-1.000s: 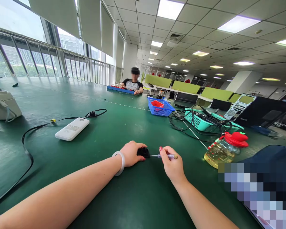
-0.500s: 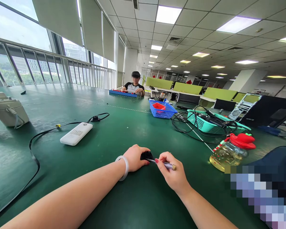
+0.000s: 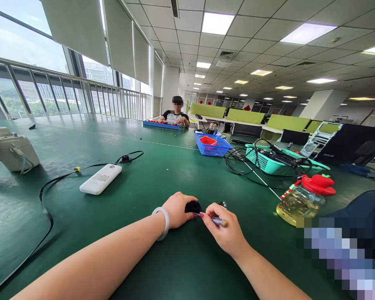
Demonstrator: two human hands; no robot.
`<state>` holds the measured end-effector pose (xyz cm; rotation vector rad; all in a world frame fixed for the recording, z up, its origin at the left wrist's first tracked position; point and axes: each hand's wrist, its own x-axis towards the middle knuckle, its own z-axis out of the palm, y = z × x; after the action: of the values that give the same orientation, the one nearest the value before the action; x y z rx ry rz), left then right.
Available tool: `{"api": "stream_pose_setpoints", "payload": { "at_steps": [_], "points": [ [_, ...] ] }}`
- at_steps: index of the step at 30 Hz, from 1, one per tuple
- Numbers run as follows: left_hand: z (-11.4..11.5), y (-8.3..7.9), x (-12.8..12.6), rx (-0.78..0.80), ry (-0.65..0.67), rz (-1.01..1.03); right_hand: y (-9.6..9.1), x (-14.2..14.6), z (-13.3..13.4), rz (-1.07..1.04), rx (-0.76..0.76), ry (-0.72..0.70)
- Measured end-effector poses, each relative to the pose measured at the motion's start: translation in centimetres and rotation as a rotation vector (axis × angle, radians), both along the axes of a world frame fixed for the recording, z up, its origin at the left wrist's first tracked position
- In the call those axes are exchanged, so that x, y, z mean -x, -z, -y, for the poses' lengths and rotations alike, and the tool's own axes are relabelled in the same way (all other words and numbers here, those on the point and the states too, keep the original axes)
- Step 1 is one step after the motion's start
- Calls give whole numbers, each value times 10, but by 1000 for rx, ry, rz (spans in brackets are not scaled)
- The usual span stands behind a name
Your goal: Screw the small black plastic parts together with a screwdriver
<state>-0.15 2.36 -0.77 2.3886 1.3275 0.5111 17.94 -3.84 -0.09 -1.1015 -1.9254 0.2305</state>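
Observation:
My left hand (image 3: pixel 177 209), with a white bangle on the wrist, is closed round a small black object (image 3: pixel 193 206) held down on the green table (image 3: pixel 137 196). My right hand (image 3: pixel 224 231) pinches a small screwdriver (image 3: pixel 217 221) with a clear handle and brass cap. Its tip points left and meets the black object. The two hands are close together at the table's near middle.
A white power bank (image 3: pixel 101 178) with a black cable (image 3: pixel 46 196) lies to the left, a beige case (image 3: pixel 14 151) farther left. A glass jar with red lid (image 3: pixel 306 199) stands right. Blue basket (image 3: pixel 212 144), teal basket (image 3: pixel 268 160) with cables behind. A person sits at the far end.
The right hand has moved closer to the left hand, tilting the screwdriver so its tip presses into the black object. The view has shifted slightly upward.

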Motion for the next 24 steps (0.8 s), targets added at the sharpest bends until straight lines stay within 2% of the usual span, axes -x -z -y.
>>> {"api": "stream_pose_setpoints", "payload": {
  "at_steps": [24],
  "points": [
    [0,-1,1,-24,33,5,-2,2,1,27,30,4]
  ]
}}
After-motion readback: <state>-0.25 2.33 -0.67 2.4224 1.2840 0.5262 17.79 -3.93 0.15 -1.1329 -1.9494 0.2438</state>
